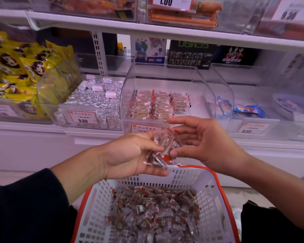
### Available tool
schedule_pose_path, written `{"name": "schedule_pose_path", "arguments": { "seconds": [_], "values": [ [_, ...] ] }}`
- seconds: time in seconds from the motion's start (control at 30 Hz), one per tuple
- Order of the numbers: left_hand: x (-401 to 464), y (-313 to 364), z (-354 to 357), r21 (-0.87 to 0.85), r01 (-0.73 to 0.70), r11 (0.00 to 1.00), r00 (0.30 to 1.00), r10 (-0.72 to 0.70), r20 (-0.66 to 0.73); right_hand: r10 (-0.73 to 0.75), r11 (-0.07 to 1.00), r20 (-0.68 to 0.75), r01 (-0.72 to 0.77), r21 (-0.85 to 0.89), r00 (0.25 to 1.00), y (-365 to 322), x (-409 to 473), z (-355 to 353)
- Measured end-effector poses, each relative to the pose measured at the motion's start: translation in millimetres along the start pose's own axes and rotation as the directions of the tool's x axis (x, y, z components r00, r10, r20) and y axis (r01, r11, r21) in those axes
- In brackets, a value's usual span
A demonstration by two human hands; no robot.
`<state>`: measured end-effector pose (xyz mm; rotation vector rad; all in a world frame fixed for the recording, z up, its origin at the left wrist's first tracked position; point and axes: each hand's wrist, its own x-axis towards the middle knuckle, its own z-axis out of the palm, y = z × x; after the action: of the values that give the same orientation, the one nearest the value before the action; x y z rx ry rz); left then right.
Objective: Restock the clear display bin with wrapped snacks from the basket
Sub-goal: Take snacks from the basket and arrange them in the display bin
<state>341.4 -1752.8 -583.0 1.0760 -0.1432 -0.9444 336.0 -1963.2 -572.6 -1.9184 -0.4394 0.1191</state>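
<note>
- Your left hand [130, 153] is cupped palm-up, fingers curled around a small bunch of wrapped snacks [162, 151] held above the far rim of the basket.
- Your right hand [204, 142] sits at the bunch's three o'clock, fingers loosely spread, thumb tip touching the wrappers; whether it actually pinches one, you cannot tell from here.
- The basket [207, 193], white lattice with an orange rim, is at six o'clock from your hands, and a heap of loose snacks [154, 213] in clear wrappers with red ends covers its floor.
- The clear display bin [167, 76] stands on the shelf at twelve o'clock from your hands, its curved front wall facing you.
- Inside it, stocked packets [158, 106] lie in neat rows at the left and middle; the right part of the bin floor is bare.
- At the bin's nine o'clock, a neighbouring bin holds silver foil pieces [95, 97] with a 9.80 price tag [82, 117] on its front.
- Further to nine o'clock, yellow bags [16, 67] pile up.
- At the bin's three o'clock, blue packets [249, 109] lie in another clear bin.
</note>
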Motion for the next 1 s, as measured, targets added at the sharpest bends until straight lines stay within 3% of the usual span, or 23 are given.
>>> {"name": "schedule_pose_path", "arguments": {
  "seconds": [0.23,0.37,0.47,0.7,0.83,0.9,1.0],
  "values": [
    [-1.5,1.3,0.8,0.074,0.020,0.997,1.000,-0.019,-0.017,-0.114,0.981,0.013,0.114,-0.158,0.993,-2.0,-4.7,11.1],
    [-2.6,1.2,2.3,0.208,0.039,0.977,0.999,-0.033,-0.032,-0.025,0.990,0.128,0.042,-0.135,0.991,-1.5,-3.7,11.8],
    [1.3,-0.5,2.3,0.259,0.050,0.965,0.993,-0.021,-0.114,-0.003,0.993,0.121,0.017,-0.118,0.993,-0.9,-0.5,10.4],
    [6.0,8.0,3.1,0.047,-0.135,0.990,0.965,0.142,-0.222,0.004,0.993,-0.086,0.006,0.115,0.996,1.1,5.1,9.4],
    [10.2,-3.9,9.2,-0.003,-0.128,0.992,0.986,0.126,-0.108,-0.012,0.980,-0.021,0.016,0.199,1.000,6.0,3.5,26.0],
    [13.0,-8.3,11.6,0.034,-0.158,0.987,0.974,0.162,-0.160,-0.043,0.994,0.023,0.040,0.105,0.999,7.2,0.8,28.4],
    [17.7,-15.0,9.7,0.167,-0.210,0.963,0.905,0.256,-0.340,-0.097,0.973,0.017,0.098,-0.207,0.995,7.3,-1.2,27.3]
  ]
}}
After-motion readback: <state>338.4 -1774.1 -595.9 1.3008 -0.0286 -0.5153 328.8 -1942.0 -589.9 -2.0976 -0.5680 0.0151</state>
